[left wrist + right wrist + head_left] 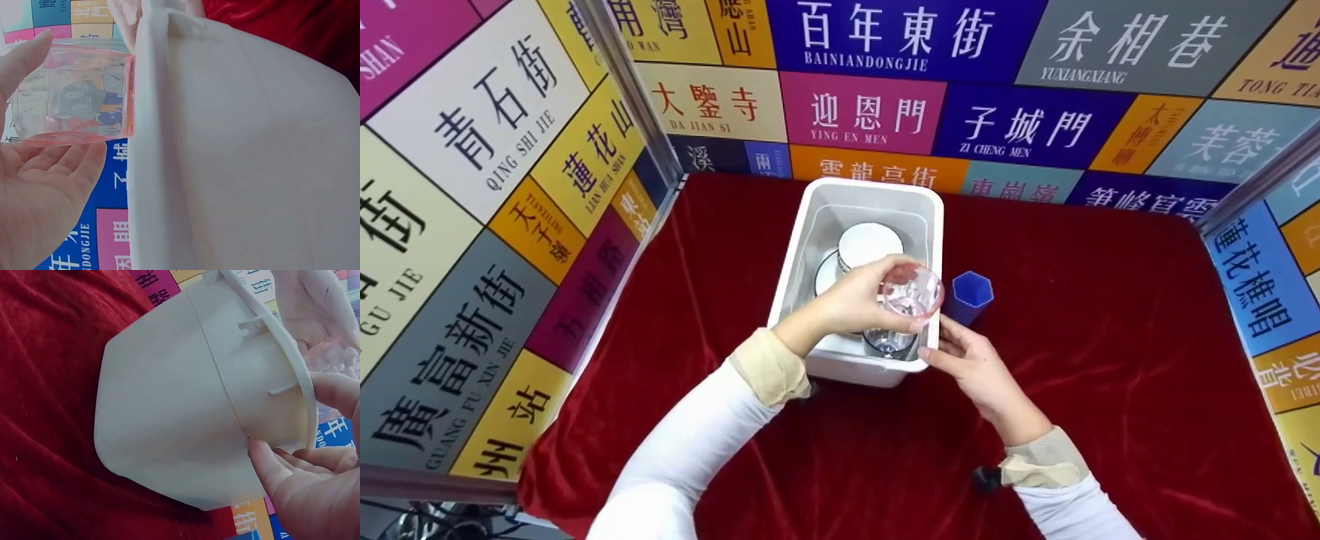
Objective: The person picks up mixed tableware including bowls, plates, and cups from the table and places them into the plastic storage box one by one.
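My left hand (851,296) holds a clear, pink-tinted glass (913,291) above the near right part of a white plastic bin (877,186). In the left wrist view, the thumb and fingers lie on opposite sides of the glass (79,95). At the bin's near right corner, my right hand (979,367) grips the rim, and the right wrist view shows its fingers against the bin's outer wall (169,399). Inside the bin are a white bowl (871,241), a dark-rimmed white plate (825,277) partly hidden by my left hand, and a dark clear glass (889,343) below the held one.
A blue hexagonal cup (972,291) stands just right of the bin, partly behind its rim and my right hand. Dark red velvet cloth (1125,337) covers the table. Panels with colourful street names (862,112) enclose the back and both sides.
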Motion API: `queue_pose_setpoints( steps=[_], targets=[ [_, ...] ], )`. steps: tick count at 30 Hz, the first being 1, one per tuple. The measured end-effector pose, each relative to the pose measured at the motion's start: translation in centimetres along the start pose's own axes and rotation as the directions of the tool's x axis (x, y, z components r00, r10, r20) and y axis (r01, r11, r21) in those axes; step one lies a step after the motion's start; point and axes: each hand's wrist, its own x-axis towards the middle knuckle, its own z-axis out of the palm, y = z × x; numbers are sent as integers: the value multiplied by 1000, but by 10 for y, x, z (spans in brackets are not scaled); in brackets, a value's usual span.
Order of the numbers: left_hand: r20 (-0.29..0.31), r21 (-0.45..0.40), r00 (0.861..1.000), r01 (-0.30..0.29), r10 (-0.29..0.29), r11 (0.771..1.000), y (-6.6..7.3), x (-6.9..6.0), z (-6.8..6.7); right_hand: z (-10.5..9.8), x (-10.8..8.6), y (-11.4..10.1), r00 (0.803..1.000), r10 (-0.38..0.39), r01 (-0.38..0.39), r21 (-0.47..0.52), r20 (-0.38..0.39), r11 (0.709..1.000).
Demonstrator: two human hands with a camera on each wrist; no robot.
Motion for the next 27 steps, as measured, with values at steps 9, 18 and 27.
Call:
queue_pose_setpoints(
  steps=[9,18,27],
  targets=[
    [29,5,999,25,-25,1000,-12,-1,-5,2,-1,-4,995,69,-78,148,69,986],
    [120,46,990,67,-72,997,-21,2,-2,0,1,-8,990,106,-125,227,92,966],
    [174,147,983,31,-57,989,-28,6,3,1,2,-9,988,118,-137,212,97,968]
  ],
)
